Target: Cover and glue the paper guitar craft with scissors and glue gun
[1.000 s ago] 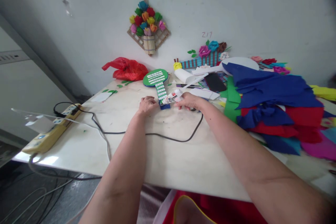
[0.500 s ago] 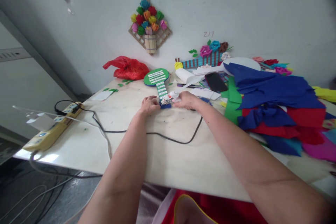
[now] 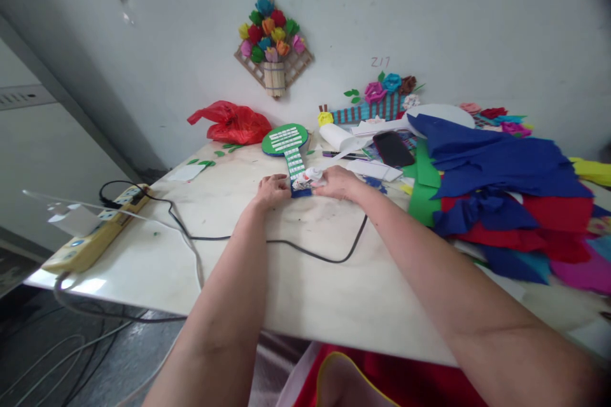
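A green racket-shaped craft with rows of small white pieces lies on the table, its blue lower end toward me. My left hand is at the left edge of that end, fingers bent and gripping the edge. My right hand is closed around a white tool that looks like a hot glue gun. Its front part, wrapped in something pale, sits over the lower handle of the craft. A black cord runs from the power strip toward my right wrist. Where the tip touches is too small to tell.
The yellow power strip lies at the left edge. A red plastic bag and green paper leaves are at the back left. To the right lie a phone, white paper rolls and a heap of blue and red sheets.
The white glue gun has tilted and shifted slightly in my right hand, which has turned a little. My left hand and the craft stay in place.
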{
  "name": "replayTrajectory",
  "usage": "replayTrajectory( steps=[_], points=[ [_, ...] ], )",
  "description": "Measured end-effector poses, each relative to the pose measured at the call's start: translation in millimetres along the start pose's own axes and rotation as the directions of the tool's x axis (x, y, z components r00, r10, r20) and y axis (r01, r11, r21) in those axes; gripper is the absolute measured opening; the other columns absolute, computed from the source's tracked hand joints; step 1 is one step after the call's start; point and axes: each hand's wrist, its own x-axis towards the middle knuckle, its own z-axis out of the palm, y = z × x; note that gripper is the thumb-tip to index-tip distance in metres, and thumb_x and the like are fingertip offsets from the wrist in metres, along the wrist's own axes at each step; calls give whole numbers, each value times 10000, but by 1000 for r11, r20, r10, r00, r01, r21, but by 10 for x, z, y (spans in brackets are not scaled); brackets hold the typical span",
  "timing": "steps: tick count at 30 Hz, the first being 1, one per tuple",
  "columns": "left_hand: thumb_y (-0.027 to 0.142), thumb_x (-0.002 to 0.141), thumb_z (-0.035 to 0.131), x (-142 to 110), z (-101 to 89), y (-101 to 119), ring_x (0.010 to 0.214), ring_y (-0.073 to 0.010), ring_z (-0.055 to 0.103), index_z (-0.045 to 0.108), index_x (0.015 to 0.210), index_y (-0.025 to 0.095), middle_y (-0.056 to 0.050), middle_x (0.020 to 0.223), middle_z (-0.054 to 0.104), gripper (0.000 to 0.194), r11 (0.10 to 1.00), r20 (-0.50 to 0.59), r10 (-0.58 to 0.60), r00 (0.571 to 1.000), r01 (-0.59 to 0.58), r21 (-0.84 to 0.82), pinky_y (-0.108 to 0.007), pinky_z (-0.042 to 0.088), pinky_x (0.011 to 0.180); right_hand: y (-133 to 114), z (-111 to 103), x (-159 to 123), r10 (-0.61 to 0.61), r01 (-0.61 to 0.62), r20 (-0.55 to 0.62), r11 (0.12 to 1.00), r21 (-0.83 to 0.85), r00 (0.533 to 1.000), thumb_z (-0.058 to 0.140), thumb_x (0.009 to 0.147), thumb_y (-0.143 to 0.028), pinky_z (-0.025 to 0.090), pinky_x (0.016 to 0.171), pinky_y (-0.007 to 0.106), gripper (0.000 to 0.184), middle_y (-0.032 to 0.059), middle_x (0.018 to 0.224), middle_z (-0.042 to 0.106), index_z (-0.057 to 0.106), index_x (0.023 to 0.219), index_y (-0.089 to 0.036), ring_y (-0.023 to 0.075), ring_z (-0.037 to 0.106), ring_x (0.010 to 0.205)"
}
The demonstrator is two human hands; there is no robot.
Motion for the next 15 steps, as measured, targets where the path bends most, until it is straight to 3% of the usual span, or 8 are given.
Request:
replayTrajectory(
  steps=[15],
  points=[
    [270,593,605,27,19,-45,1165,-297,435,685,599,223,19,1238,569,94,999,-23,36,999,-35,19,-398,292,1026,-41,41,9,24,-23,12,999,-48,1000,555,705,-467,436,700,273,429,79,1036,671,667,1044,-229,254,612,943]
  ],
)
